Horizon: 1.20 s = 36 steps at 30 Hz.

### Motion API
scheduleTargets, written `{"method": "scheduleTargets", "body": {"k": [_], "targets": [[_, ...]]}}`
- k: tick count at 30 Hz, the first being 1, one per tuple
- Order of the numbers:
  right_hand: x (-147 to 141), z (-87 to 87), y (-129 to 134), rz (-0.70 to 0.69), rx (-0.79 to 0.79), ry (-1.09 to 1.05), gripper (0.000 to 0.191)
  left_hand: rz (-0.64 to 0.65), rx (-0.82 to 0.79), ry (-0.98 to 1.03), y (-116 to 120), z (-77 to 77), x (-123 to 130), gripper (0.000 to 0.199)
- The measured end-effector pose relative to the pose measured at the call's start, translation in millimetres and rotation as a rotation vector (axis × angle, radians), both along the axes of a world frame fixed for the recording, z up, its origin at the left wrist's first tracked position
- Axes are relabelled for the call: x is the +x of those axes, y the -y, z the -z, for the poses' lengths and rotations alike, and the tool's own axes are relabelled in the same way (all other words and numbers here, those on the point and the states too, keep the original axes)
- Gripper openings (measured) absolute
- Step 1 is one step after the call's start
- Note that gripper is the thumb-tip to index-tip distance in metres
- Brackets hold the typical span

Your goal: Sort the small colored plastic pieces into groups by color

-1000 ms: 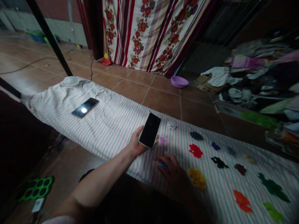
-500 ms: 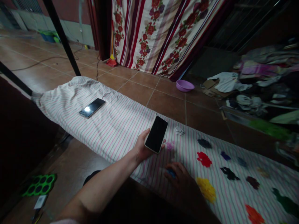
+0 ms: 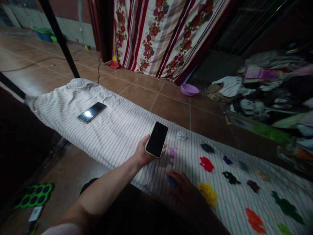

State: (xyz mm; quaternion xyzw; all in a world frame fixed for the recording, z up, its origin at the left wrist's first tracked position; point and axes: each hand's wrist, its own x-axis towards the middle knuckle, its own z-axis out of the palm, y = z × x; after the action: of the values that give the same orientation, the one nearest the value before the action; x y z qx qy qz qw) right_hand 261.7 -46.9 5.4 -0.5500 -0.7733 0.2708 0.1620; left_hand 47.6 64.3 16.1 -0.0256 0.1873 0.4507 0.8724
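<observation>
My left hand holds a dark-screened phone with a pale edge, fingers wrapped beneath it. To its right, my right hand is curled over small blue pieces on the striped cloth; whether it grips any of them is unclear in the shadow. Near the hands lie small pink pieces, white pieces, a red pile and a yellow pile. A second phone rests face up on the cloth's left part, reflecting a bright light.
More coloured piles, among them black, orange and dark green, spread over the cloth's right side. A purple basin stands on the tiled floor beyond. Heaped clothes lie at the right, and a black pole rises at the left.
The whole view has shifted slightly, so things appear farther left. My left hand still holds the phone, and my right hand stays curled by the blue pieces.
</observation>
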Motion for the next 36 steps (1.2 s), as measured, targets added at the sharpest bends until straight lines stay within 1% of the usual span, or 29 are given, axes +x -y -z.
{"method": "scheduleTargets", "body": {"k": [2, 6, 8, 10, 14, 16, 18, 21, 24, 28, 32, 36], "targets": [[-1.8, -2.2, -0.5, -0.003, -0.002, 0.027, 0.029, 0.009, 0.015, 0.016, 0.1, 1.2, 0.2, 0.047], [-8.9, -13.5, -1.5, 0.025, -0.045, 0.051, 0.016, 0.017, 0.034, 0.030, 1.9, 1.3, 0.1, 0.046], [-11.2, -18.7, -1.6, 0.014, -0.068, 0.045, 0.015, 0.009, 0.031, 0.025, 2.7, 1.0, 0.2, 0.046], [-11.3, -21.2, -1.5, 0.010, -0.082, 0.046, 0.017, -0.003, 0.031, 0.019, 3.3, 0.9, 0.3, 0.045], [-6.9, -19.4, -1.5, 0.027, -0.055, 0.092, 0.036, -0.012, 0.040, 0.007, 3.9, 0.9, 0.4, 0.043], [-4.2, -18.4, -1.8, 0.012, -0.042, 0.124, 0.045, -0.010, 0.039, -0.002, 4.0, 0.5, 0.2, 0.044], [-2.3, -18.6, -2.3, -0.008, -0.024, 0.151, 0.048, -0.011, 0.038, -0.014, 3.9, -0.4, 0.0, 0.045], [-1.1, -18.6, -3.4, -0.019, 0.020, 0.184, 0.047, -0.015, 0.034, -0.027, 4.1, -2.8, 0.4, 0.044], [-1.4, -14.6, -5.4, -0.024, 0.040, 0.201, 0.043, -0.005, 0.022, -0.018, 4.9, -6.2, 2.4, 0.044], [-3.8, -7.7, -8.8, -0.044, 0.065, 0.172, 0.032, 0.003, 0.019, 0.007, 5.8, -10.1, 7.5, 0.044], [-5.6, -6.8, -10.3, -0.069, 0.042, 0.136, 0.022, -0.009, 0.010, -0.014, 5.4, -11.7, 11.5, 0.043], [-3.4, -6.2, -8.1, -0.068, 0.102, 0.146, 0.023, -0.006, 0.002, -0.032, 4.5, -12.1, 11.4, 0.044]]}}
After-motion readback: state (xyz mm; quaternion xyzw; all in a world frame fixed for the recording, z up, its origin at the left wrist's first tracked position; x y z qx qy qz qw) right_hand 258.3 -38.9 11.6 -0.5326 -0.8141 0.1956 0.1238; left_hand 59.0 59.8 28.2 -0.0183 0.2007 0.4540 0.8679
